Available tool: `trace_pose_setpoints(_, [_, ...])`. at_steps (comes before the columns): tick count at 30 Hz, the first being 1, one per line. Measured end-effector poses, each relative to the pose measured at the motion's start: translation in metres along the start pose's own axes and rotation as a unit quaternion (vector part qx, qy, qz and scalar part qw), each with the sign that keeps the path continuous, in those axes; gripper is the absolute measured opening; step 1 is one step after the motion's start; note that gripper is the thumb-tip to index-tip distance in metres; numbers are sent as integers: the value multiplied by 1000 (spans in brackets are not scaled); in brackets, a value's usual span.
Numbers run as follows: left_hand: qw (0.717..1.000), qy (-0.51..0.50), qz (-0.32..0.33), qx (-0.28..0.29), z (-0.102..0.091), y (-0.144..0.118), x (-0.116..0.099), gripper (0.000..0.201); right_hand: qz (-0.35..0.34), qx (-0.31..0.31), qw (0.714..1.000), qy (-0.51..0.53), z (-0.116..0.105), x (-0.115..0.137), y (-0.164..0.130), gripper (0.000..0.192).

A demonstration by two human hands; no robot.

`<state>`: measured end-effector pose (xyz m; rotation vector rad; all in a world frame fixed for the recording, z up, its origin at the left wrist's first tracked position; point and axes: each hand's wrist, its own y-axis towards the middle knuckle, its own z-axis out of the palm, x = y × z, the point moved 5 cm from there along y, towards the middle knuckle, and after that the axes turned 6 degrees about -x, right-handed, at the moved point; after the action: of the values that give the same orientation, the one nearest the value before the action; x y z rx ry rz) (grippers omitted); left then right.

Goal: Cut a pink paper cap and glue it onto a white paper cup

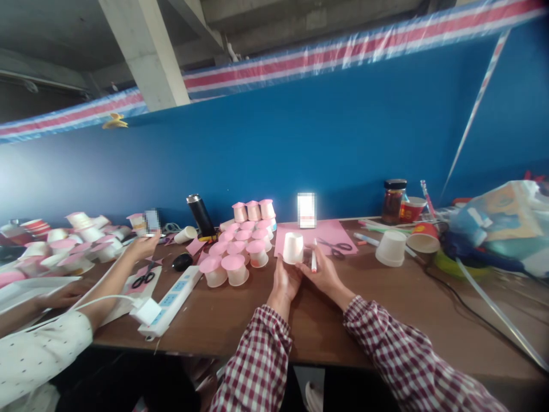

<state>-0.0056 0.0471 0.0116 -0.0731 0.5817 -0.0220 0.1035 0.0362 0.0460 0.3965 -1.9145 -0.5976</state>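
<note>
A white paper cup (293, 248) stands upside down in my left hand (285, 281), whose fingers close around its lower part. My right hand (322, 273) grips a white marker pen (314, 258) with an orange-red end, held upright just right of the cup. The right fingertips come close to the cup's rim; whether they touch it I cannot tell. Behind the cup lies a sheet of pink paper (332, 230), with dark-handled scissors (338, 247) on its right part. Another white cup (391, 249) rests upside down to the right.
Several pink-topped cups (235, 269) are grouped left of my hands. Further left are a power strip (175, 300), a black mouse (182, 262), a black thermos (199, 214) and a co-worker's arm (122, 269). A jar (393, 201) and a black cable (463, 315) are on the right.
</note>
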Motion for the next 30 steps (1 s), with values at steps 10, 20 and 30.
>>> trace_pose_setpoints(10, [1000,7,-1,-30,0,-3,-1,42,3,4,1000,2,-1,0,0,46])
trace_pose_setpoints(20, [1000,19,-6,-12,2,-4,1,36,13,-60,998,-4,-7,-3,3,58])
trace_pose_setpoints(30, [997,75,-15,25,8,-8,2,40,17,-92,996,16,-14,-3,4,54])
